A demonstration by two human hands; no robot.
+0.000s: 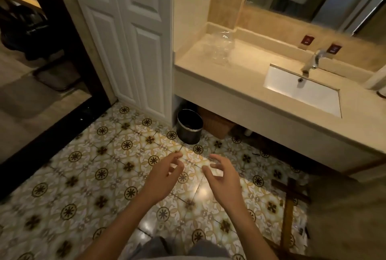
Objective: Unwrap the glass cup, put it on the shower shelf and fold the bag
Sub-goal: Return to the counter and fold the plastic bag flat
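A glass cup wrapped in a clear crinkled plastic bag (221,49) stands upright on the beige vanity counter (240,86), near its back left corner. Through the wrap the cup is hard to make out. My left hand (165,174) and my right hand (221,176) hover side by side over the patterned tile floor, well below and in front of the counter. Both hands are empty with fingers curled and apart. No shower shelf is in view.
A white sink (302,90) with a chrome tap (312,61) is set in the counter to the right. A black bin (189,126) and a wicker basket (217,126) sit under the counter. White cabinet doors (129,36) stand at left, beside a dark doorway.
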